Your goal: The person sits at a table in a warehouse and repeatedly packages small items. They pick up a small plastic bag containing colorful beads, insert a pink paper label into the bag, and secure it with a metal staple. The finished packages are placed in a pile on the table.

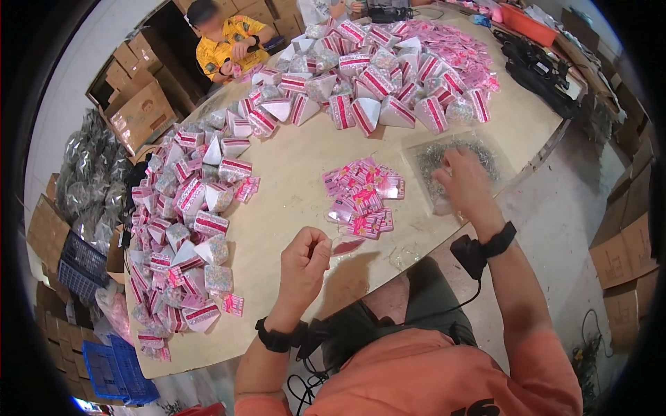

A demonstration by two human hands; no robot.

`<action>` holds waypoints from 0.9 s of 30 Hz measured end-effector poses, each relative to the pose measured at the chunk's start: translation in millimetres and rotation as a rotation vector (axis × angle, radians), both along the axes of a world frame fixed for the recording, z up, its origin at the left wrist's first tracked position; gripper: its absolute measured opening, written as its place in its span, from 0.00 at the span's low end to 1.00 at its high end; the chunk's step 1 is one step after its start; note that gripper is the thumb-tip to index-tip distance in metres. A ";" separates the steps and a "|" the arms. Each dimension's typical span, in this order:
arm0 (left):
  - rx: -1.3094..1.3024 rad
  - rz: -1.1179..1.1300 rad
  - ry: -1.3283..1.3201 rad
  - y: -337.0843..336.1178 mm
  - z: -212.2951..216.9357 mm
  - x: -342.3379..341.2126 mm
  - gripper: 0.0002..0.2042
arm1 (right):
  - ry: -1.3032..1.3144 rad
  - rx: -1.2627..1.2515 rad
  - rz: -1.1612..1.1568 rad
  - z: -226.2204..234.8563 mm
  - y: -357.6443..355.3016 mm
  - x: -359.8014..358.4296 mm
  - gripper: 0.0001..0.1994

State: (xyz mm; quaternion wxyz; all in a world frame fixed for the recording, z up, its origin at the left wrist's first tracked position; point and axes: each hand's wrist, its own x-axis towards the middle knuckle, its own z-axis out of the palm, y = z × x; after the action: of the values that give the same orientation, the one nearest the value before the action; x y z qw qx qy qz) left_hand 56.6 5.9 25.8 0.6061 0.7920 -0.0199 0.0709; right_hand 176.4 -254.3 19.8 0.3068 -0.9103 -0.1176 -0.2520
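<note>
My left hand is closed in a pinch above the near part of the table. A small dark pink card tag, seen almost edge-on, sticks out beside its fingertips. My right hand reaches over a shallow clear tray of fine, greyish metal-looking pieces. Its fingers are bent together and slightly blurred; whatever they hold is too small to make out. Between the hands lies a loose pile of pink printed card tags.
Cake-slice-shaped pink and white pieces line the table's left side and heap up at the far side. Across the table sits a person in a yellow shirt. Blue crates and cardboard boxes stand left; more boxes stand right.
</note>
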 end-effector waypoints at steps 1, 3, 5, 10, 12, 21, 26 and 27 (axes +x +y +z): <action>0.002 -0.005 0.000 -0.9 1.3 0.5 0.06 | -0.145 -0.084 -0.031 0.1 -1.0 -2.8 0.05; 0.012 -0.005 0.008 -1.9 2.2 -1.8 0.06 | -0.165 0.005 0.168 6.4 11.0 -12.9 0.05; 0.040 -0.012 0.016 -3.6 3.2 -3.6 0.06 | -0.145 0.162 0.375 6.1 31.8 -27.5 0.04; 0.149 -0.007 0.010 -10.5 7.8 -10.5 0.05 | 0.637 0.854 0.798 -6.6 83.4 -65.6 0.06; 0.181 -0.008 0.012 -13.9 9.3 -13.8 0.04 | 0.765 1.009 0.847 -13.9 90.8 -72.2 0.05; 0.339 -0.032 -0.159 -11.4 14.5 -24.8 0.07 | 1.109 1.273 0.878 -13.2 93.1 -92.1 0.06; 0.388 -0.273 -0.293 -7.0 29.9 -18.7 0.18 | 1.164 1.096 0.908 -0.9 88.5 -96.2 0.05; 0.426 -0.327 -0.298 -4.9 30.6 -18.3 0.20 | 1.163 1.101 0.905 -1.2 87.7 -96.5 0.05</action>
State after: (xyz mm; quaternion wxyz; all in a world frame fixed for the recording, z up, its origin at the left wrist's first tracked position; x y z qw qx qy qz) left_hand 38.4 1.0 56.4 0.4201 0.8684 -0.2502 0.0823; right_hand 79.9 -166.7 18.6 0.7771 -0.4862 -0.1532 0.3691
